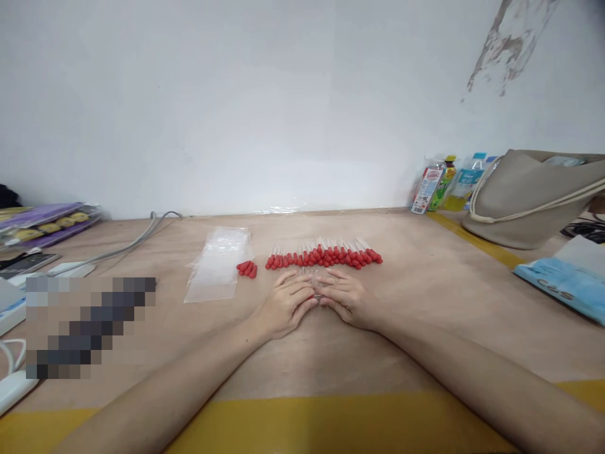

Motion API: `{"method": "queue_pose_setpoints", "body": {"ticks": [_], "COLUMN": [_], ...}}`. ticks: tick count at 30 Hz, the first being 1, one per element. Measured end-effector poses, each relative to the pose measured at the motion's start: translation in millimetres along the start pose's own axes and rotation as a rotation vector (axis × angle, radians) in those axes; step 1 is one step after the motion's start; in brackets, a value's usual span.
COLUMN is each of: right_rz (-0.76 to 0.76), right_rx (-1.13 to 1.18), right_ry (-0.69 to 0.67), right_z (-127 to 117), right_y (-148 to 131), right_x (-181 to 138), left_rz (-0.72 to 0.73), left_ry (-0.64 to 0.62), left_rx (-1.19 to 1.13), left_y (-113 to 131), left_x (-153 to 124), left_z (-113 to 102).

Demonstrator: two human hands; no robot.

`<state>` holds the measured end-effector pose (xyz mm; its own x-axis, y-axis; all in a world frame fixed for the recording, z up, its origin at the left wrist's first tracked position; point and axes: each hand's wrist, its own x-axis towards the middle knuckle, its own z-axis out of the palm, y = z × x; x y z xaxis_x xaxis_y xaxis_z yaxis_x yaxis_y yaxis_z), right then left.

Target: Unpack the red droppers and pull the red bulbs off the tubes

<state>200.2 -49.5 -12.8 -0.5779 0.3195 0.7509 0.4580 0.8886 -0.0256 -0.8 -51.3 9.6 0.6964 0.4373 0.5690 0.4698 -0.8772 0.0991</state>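
My left hand (289,305) and my right hand (348,300) meet at the middle of the table, fingers bent and fingertips nearly touching. Both grip a small clear plastic bag (309,272), mostly covered by the fingers; a hint of red shows between the hands. Just beyond them lies a row of thin white sticks with red tips (326,255), red ends toward me. To the left of my left hand is a small group of red pieces (247,270). Beside it, flat clear plastic bags (212,271) overlap in a loose pile.
At the right stand drink bottles (466,180), a carton (426,189), a grey-beige bag (534,195) and a blue packet (560,284). On the left are a purple package (51,224), a grey cable (127,246) and a white power strip (12,315). A wall (283,126) closes off the back.
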Motion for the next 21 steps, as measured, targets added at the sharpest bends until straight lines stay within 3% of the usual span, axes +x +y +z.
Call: {"method": "queue_pose_setpoints", "body": {"ticks": [11, 21], "right_rz": [-0.074, -0.184], "right_rx": [-0.05, -0.124], "right_ry": [-0.006, 0.047], "right_z": [-8, -14], "right_y": [-3, -6], "right_x": [2, -1], "left_rz": [-0.032, 0.018], "left_ry": [-0.123, -0.133], "left_rx": [-0.036, -0.009], "left_y": [-3, -2], "left_x": [-3, -8], "left_z": [-2, -7]}}
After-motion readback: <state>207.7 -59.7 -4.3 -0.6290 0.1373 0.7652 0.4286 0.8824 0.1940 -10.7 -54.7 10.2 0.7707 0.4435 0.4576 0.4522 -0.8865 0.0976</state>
